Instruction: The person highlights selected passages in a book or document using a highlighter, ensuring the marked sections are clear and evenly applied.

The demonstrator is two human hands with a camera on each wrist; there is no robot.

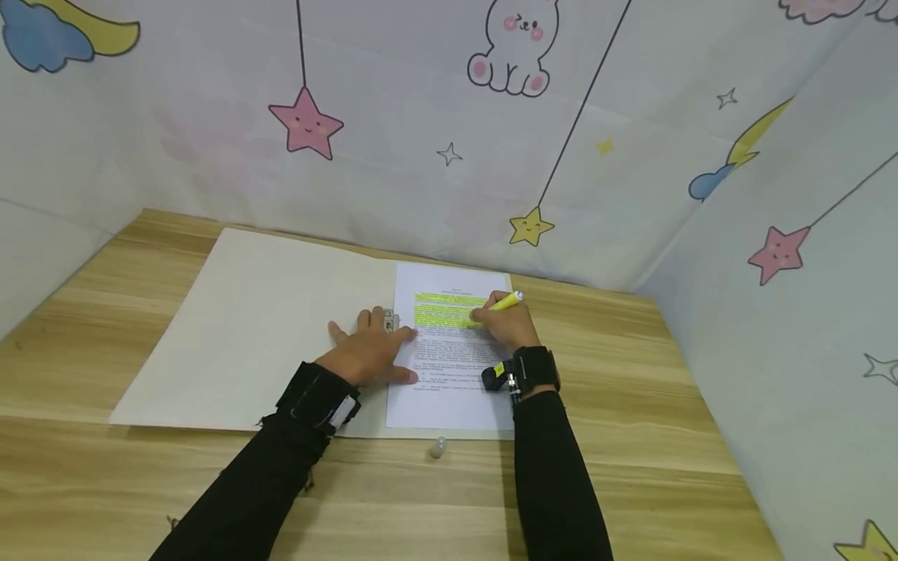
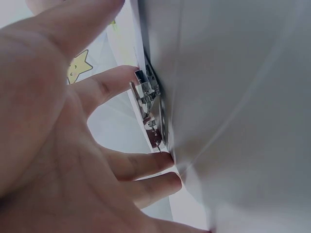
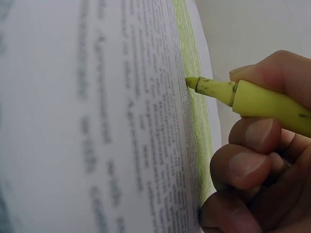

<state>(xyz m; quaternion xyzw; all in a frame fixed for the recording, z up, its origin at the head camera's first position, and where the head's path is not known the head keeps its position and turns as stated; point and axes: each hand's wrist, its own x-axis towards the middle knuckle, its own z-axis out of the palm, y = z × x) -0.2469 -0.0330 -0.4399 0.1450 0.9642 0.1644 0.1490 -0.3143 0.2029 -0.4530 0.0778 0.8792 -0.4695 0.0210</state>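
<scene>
One yellow highlighter [image 3: 268,104] clamped in right grip [image 1: 512,321], tip [image 3: 190,81] jutting toward printed page [image 1: 452,354], left grip [image 1: 368,354] spread across its edge

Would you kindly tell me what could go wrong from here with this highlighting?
The right hand, gripping the yellow highlighter, lies close to the highlighted lines, which might smear if wet. The sheet could shift if the left hand, touching its left edge, lifts. The small translucent piece, loose on the table, may roll away if bumped.
</scene>
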